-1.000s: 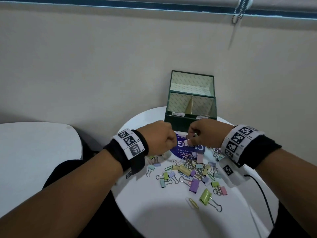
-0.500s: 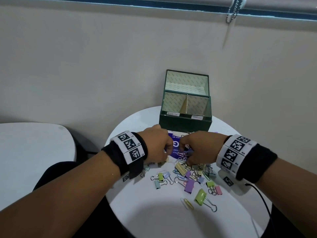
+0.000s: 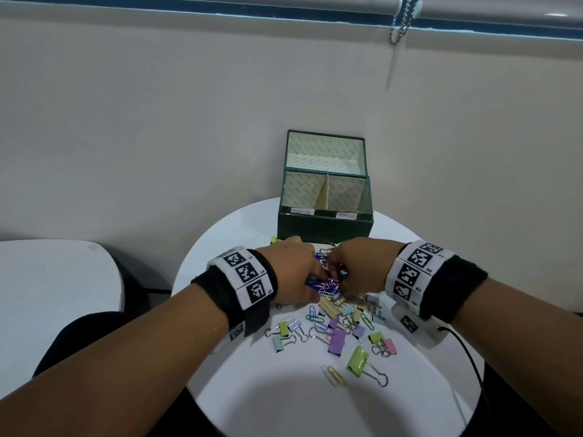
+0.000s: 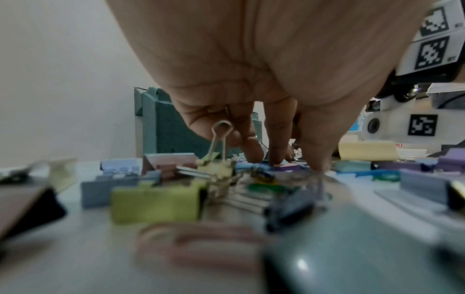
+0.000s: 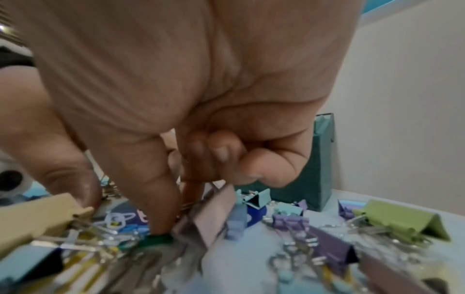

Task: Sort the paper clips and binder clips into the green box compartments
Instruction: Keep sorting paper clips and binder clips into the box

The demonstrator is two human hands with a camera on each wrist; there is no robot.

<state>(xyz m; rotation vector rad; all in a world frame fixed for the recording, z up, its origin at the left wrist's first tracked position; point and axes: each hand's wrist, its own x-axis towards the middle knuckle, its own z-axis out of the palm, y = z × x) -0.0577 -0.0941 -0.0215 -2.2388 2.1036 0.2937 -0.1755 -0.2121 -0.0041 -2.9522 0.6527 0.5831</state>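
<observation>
The green box [image 3: 325, 227] stands open at the back of the round white table [image 3: 299, 402], with two labelled compartments that look empty. Pastel binder clips and paper clips lie in a pile [image 3: 340, 323] in front of it. Both hands are down in the pile's far end. My left hand [image 3: 310, 279] points its fingers straight down, tips touching the clips [image 4: 289, 159]. My right hand [image 3: 339, 279] reaches in with thumb and index finger [image 5: 158, 218], the other fingers curled into the palm. That index tip presses a green paper clip [image 5: 156, 238]. Whether anything is pinched stays hidden.
A blue printed disc [image 3: 319, 257] lies under the clips between my hands. A large green binder clip [image 3: 358, 361] and loose yellow paper clips [image 3: 334, 375] sit nearest me. A second white table [image 3: 47, 279] stands at the left, and a black cable [image 3: 467, 351] runs off the right edge.
Both hands have dropped from just in front of the box down into the pile. The small pink clip held between them a second ago is out of sight.
</observation>
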